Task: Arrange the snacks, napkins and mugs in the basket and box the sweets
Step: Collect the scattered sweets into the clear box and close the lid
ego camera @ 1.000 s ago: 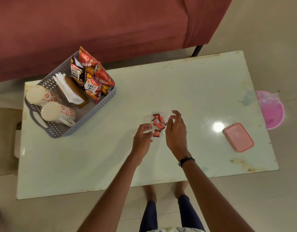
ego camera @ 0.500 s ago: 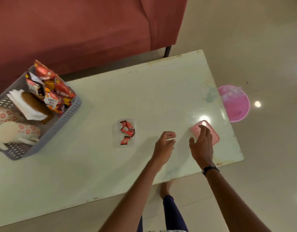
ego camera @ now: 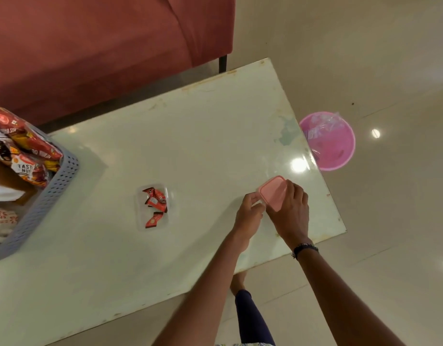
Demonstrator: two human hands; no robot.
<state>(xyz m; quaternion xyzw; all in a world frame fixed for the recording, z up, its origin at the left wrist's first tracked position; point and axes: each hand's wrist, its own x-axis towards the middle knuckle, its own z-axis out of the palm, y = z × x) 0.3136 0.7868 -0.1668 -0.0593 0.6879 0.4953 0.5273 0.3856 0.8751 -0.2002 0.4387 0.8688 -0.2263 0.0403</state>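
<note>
now both hands on the pink lid (ego camera: pixel 274 193) near the table's (ego camera: pixel 215 126) right edge, toward its near right corner. right hand (ego camera: pixel 291 213) curled over the lid's near right side, fingers (ego camera: pixel 294 193) wrapped on its rim, lid tilted up off the surface. left hand (ego camera: pixel 250 213) pinching at the lid's left corner, fingertips bent in; exact contact hard to tell, partly hidden by the knuckles. dark band (ego camera: pixel 304 248) on the right wrist.

clear box (ego camera: pixel 153 207) out in the middle of the table, well apart from the lid, uncovered, with about 3 red-wrapped sweets (ego camera: pixel 155 202) inside, possibly more under the glare.

grey perforated basket (ego camera: pixel 53 196) at the left edge, cut off by the frame: red and orange snack packets (ego camera: pixel 28 151) standing against its far right wall, white napkins (ego camera: pixel 4 194) beside them, a slice of a floral mug (ego camera: pixel 3 217) nearer the near side.

red sofa (ego camera: pixel 103 46) beyond the far edge. pink round tub (ego camera: pixel 327 141) on the floor just past the right edge. bare foot (ego camera: pixel 238 280) and dark trouser leg (ego camera: pixel 250 318) below the near edge.
</note>
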